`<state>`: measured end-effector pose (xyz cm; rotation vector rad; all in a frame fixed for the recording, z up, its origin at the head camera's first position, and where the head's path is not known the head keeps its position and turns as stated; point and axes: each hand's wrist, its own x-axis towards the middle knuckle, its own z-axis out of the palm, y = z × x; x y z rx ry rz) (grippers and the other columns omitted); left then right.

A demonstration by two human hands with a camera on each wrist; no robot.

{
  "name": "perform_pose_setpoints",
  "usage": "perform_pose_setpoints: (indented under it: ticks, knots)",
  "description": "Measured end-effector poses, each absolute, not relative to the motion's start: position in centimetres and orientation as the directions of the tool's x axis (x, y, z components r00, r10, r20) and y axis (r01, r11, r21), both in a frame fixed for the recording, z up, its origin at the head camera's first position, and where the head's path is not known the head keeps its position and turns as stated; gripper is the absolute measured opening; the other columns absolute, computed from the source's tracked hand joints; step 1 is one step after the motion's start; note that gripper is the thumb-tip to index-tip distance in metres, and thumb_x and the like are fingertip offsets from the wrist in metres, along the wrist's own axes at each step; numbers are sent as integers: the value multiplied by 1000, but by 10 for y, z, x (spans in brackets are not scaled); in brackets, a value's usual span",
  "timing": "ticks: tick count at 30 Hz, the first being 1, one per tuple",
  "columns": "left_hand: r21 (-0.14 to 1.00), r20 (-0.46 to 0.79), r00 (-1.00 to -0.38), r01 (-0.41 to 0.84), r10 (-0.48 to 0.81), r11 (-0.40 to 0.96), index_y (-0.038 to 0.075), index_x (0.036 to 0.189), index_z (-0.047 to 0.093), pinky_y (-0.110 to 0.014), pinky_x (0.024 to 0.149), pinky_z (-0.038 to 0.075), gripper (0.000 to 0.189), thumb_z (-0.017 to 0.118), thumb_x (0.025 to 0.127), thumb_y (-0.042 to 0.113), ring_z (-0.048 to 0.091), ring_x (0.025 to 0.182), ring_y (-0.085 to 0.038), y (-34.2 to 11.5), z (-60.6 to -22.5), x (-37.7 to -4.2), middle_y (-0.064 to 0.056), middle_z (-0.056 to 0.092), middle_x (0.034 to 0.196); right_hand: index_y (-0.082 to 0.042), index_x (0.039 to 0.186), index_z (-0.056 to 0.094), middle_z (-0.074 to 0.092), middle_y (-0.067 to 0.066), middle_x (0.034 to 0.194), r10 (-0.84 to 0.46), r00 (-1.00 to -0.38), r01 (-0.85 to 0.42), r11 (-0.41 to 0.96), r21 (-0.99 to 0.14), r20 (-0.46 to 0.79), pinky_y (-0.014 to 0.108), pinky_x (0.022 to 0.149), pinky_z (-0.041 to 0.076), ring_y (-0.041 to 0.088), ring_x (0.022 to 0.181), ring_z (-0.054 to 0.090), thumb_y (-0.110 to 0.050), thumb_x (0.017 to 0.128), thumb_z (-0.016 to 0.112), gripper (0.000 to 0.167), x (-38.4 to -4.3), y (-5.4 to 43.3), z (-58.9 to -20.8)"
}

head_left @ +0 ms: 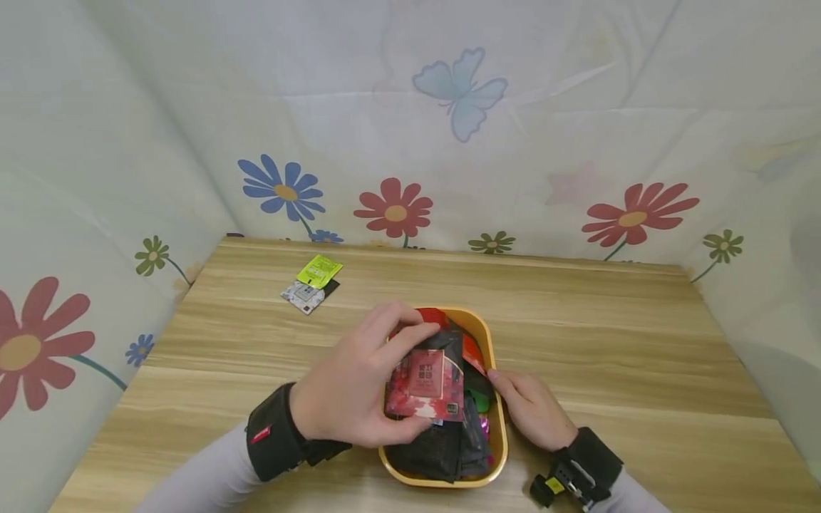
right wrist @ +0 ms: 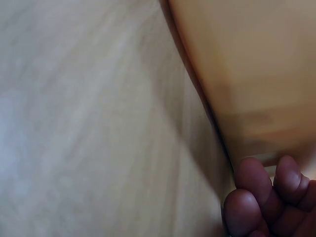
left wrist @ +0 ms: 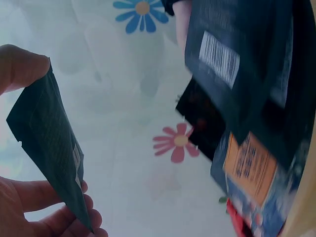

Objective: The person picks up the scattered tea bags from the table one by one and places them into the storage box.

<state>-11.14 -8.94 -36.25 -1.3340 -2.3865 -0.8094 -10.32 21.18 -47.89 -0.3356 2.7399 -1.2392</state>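
My left hand [head_left: 359, 377] holds a flat red sachet [head_left: 426, 385] over a yellow bin [head_left: 499, 427], thumb on its lower edge and fingers on its upper edge. From the left wrist view, the dark back of this sachet [left wrist: 49, 133] shows between thumb and fingers. Dark sachets [head_left: 426, 452] and a few red, green and pink ones fill the bin. At the bin's right side is my right hand [head_left: 535, 410], one digit on the rim. Its curled fingers [right wrist: 252, 177] lie against the bin's outer wall [right wrist: 266, 89] in the right wrist view.
A yellow-green sachet [head_left: 319, 271] lies partly over a white patterned sachet [head_left: 303, 296] and a dark one, on the wooden table [head_left: 628, 335] left of the bin. A flowered cloth [head_left: 545, 142] hangs behind and at both sides.
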Motion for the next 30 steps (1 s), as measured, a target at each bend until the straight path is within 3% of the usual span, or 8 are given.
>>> perform_pose_setpoints:
  ticks: [3,5,9,11,14,21,25,30]
  knots:
    - [351,455,-546,836,704,422,17,150,50,-28,105,51,93,80,74,60,46,125,-8,-84,-368,-104,3,49,139,-17,118,78,77,-5,109,-256,-967,-168,642,-748,-2,39,96,57,13,107,70,-37,112,40,43,-104,212,-480]
    - [343,393,-563,823,727,452,22,159,39,-33,111,49,108,80,71,68,42,133,-11,-81,-371,-100,2,42,151,-19,117,78,77,-6,109,-255,-967,-162,641,-750,-9,37,96,57,13,107,69,-38,112,40,43,-105,212,-480]
    - [325,271,-587,802,763,502,33,167,8,-50,127,28,138,81,61,81,21,156,-19,-81,-376,-100,2,11,173,-22,114,78,75,-9,105,-255,-967,-158,641,-752,-15,36,96,56,10,105,69,-39,112,39,42,-105,212,-482]
    - [328,246,-598,792,763,515,34,167,1,-55,130,16,143,81,59,83,9,161,-22,-84,-377,-104,4,-2,175,-24,111,78,75,-10,103,-254,-967,-162,643,-749,-9,34,95,56,8,102,68,-39,112,39,42,-105,212,-483]
    - [338,253,-621,775,742,534,31,168,2,-60,129,10,142,82,61,80,5,162,-26,-93,-378,-116,2,-5,176,-23,110,79,75,-10,102,-254,-967,-176,647,-741,8,34,93,56,9,100,69,-38,112,40,42,-105,212,-485]
    - [287,302,-726,687,618,667,20,168,14,-67,125,20,134,79,66,78,20,159,-37,-119,-388,-163,-13,10,174,-20,115,79,77,-7,108,-247,-969,-171,653,-737,6,37,96,57,13,107,70,-38,112,40,43,-104,211,-484]
    - [316,288,-844,529,452,787,17,167,19,-70,120,28,127,76,70,78,28,154,-45,-137,-405,-198,-19,15,172,-21,112,79,76,-8,105,-244,-970,-172,653,-737,10,37,94,56,12,104,70,-37,112,41,42,-104,211,-484]
    - [368,171,-958,280,231,887,15,167,17,-75,118,26,120,70,79,76,26,152,-55,-160,-427,-235,-25,13,171,-22,110,79,75,-8,102,-238,-971,-170,661,-731,10,35,93,56,10,102,69,-37,112,41,41,-104,211,-486]
